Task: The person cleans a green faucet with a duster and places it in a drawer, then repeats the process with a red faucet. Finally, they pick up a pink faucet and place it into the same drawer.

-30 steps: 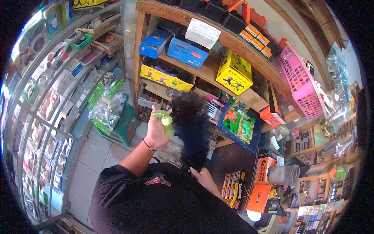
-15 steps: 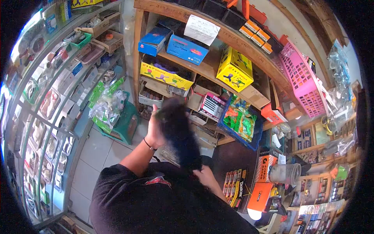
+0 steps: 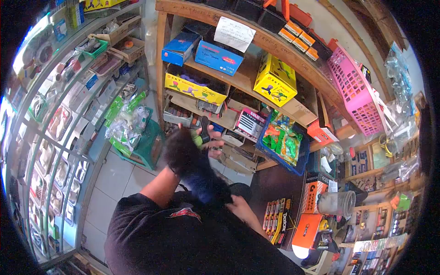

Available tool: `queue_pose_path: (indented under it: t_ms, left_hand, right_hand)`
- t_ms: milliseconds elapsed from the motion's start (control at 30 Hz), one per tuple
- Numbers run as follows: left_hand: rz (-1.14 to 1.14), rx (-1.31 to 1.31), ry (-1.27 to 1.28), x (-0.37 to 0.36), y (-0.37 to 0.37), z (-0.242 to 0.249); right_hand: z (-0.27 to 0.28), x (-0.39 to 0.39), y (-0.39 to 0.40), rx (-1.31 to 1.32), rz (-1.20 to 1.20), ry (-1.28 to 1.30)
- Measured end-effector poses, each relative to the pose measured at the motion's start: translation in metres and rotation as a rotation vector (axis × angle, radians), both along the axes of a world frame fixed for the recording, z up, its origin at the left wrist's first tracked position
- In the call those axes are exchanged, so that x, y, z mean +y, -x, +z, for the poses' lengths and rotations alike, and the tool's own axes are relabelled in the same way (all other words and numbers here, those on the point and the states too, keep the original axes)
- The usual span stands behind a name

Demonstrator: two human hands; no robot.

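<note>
Both hands work one black feather duster: the right hand grips its near end, its long axis slanting far-left over the left hand, which clasps a small green bottle.

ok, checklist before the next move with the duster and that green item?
1. Left hand grips the small green item: ok, fingers wrap it.
2. Right hand holds the black feather duster at its base: ok.
3. Green item in clear view: not ok, the duster covers part of it.
4. What the green item is: cannot tell.
5. Duster clear of the wooden shelf stock: ok, it hangs in front.
</note>
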State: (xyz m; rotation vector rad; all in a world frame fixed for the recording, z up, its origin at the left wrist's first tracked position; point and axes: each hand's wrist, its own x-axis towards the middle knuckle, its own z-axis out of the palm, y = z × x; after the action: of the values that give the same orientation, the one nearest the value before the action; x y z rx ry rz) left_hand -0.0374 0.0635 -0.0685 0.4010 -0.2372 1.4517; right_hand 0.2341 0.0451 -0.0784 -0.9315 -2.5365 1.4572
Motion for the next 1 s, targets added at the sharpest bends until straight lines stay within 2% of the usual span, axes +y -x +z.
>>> queue_pose_path:
  t_ms: [33, 67, 100, 167, 200, 267, 300, 333, 367, 400, 433, 467, 500, 567, 600, 633, 667, 700, 767, 800, 833, 867, 900, 933, 967, 1000]
  left_hand:
    - [0.008, -0.05, 0.006, -0.004, -0.005, 0.013]
    - [0.201, 0.006, 0.45, -0.009, -0.008, 0.028]
    - [-0.085, -0.268, 0.044, -0.008, 0.006, 0.022]
    - [0.178, 0.102, 0.241, -0.005, -0.006, 0.012]
    - [0.024, 0.049, 0.007, -0.002, 0.002, -0.002]
    - [0.058, 0.036, 0.101, -0.008, -0.002, 0.015]
    - [0.074, 0.0, 0.178, -0.011, -0.005, 0.022]
    - [-0.124, -0.299, -0.166, -0.001, 0.004, 0.002]
    - [-0.102, -0.192, -0.1, -0.002, 0.005, -0.02]
    - [0.084, -0.118, 0.17, -0.007, -0.005, 0.014]
    - [0.267, -0.04, 0.44, -0.007, -0.012, 0.035]
    - [0.08, 0.061, 0.018, 0.0, -0.003, 0.023]
    - [0.089, 0.055, 0.143, -0.005, -0.001, 0.01]
    - [0.063, -0.013, 0.003, 0.004, -0.005, -0.002]
    - [0.022, -0.132, 0.122, 0.003, 0.004, -0.031]
    - [-0.021, -0.251, 0.239, 0.004, 0.012, -0.061]
    - [-0.112, -0.395, -0.182, 0.015, 0.005, -0.067]
    - [-0.114, -0.397, -0.183, 0.013, 0.002, -0.05]
    - [0.052, 0.063, 0.134, 0.0, -0.002, 0.004]
    - [0.089, 0.078, 0.189, -0.002, -0.007, 0.009]
    - [0.089, 0.033, 0.192, -0.007, -0.008, 0.021]
    - [-0.029, -0.125, 0.061, 0.002, -0.002, -0.017]
    - [-0.148, -0.282, -0.071, 0.011, 0.004, -0.055]
    - [0.2, 0.193, 0.724, -0.002, -0.006, -0.001]
    - [0.212, -0.036, 0.457, 0.001, -0.015, 0.017]
    - [0.088, 0.007, 0.229, 0.003, -0.009, 0.007]
  right_hand:
    - [0.0, -0.002, 0.002, -0.099, -0.156, 0.083]
    - [-0.001, -0.003, 0.004, -0.199, -0.311, 0.167]
    - [-0.002, -0.002, 0.003, -0.2, -0.307, 0.167]
    - [-0.009, 0.002, 0.0, -0.311, 0.005, -0.112]
    - [-0.018, 0.003, -0.004, -0.31, 0.003, -0.112]
    - [-0.036, 0.005, -0.01, -0.133, -0.102, -0.083]
    - [-0.028, 0.004, -0.005, -0.134, -0.101, -0.082]
    - [-0.011, 0.003, 0.004, -0.151, -0.231, 0.08]
    - [-0.001, 0.002, 0.01, -0.168, -0.36, 0.241]
    - [0.002, 0.002, 0.01, -0.169, -0.359, 0.241]
    - [0.004, 0.002, 0.009, -0.172, -0.219, 0.099]
    - [0.005, 0.003, 0.008, -0.173, -0.081, -0.043]
    - [-0.004, 0.004, 0.005, -0.174, -0.083, -0.044]
    - [-0.028, 0.007, -0.004, -0.075, -0.243, 0.108]
    - [-0.021, 0.005, 0.0, -0.079, -0.241, 0.11]
    - [-0.009, 0.002, 0.008, -0.235, -0.283, 0.076]
    - [-0.002, 0.001, 0.012, -0.391, -0.327, 0.04]
    - [-0.003, 0.003, 0.009, -0.392, -0.329, 0.039]
    - [-0.008, 0.006, 0.002, -0.068, -0.041, -0.058]
    - [-0.013, 0.006, -0.001, -0.07, -0.042, -0.06]
    - [-0.02, 0.005, -0.002, -0.065, -0.221, 0.04]
    - [-0.024, 0.004, -0.005, -0.06, -0.399, 0.141]
    - [-0.015, 0.003, -0.002, -0.062, -0.4, 0.142]
    - [0.001, 0.002, 0.003, -0.19, -0.222, 0.004]
    - [0.011, 0.002, 0.006, -0.316, -0.043, -0.134]
    - [0.004, 0.002, 0.002, -0.316, -0.048, -0.134]
